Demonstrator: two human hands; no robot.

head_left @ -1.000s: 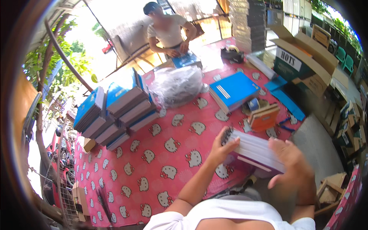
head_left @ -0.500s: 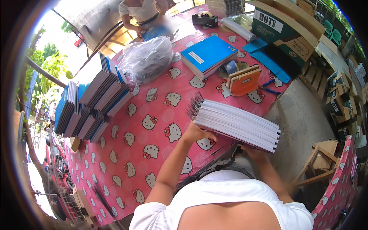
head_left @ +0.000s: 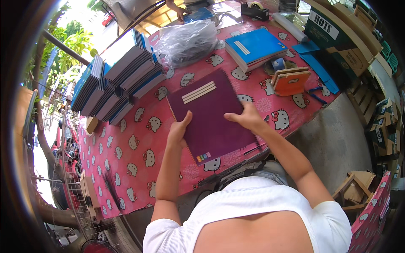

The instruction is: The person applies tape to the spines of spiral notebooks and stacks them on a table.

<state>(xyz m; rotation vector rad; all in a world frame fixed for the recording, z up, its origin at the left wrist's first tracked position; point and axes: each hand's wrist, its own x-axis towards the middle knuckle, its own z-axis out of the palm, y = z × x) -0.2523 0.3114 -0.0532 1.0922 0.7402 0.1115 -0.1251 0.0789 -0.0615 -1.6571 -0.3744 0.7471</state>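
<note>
Between my two hands is a stack of notebooks (head_left: 209, 122), its top cover dark purple with a pale label of three lines. The cover faces up, and the stack is over the near part of the table. My left hand (head_left: 180, 130) grips its left edge, thumb on the cover and fingers hidden underneath. My right hand (head_left: 248, 119) holds the right edge the same way, thumb pointing inward. Beyond it, to the right, lies another notebook stack with a blue cover (head_left: 258, 45).
Piled blue notebooks (head_left: 122, 71) stand at the left of the pink table (head_left: 139, 162). A grey plastic bag (head_left: 185, 44) lies behind. An orange wooden block (head_left: 292, 83), blue pens (head_left: 316, 96), a tape dispenser (head_left: 255, 11) and a carton (head_left: 337, 38) are rightward. A co-worker's hand (head_left: 180, 13) is far off.
The notebook stack has turned from edge-on to cover-up and moved left over the table. My right hand has come from beneath it to its right edge. The head view has shifted.
</note>
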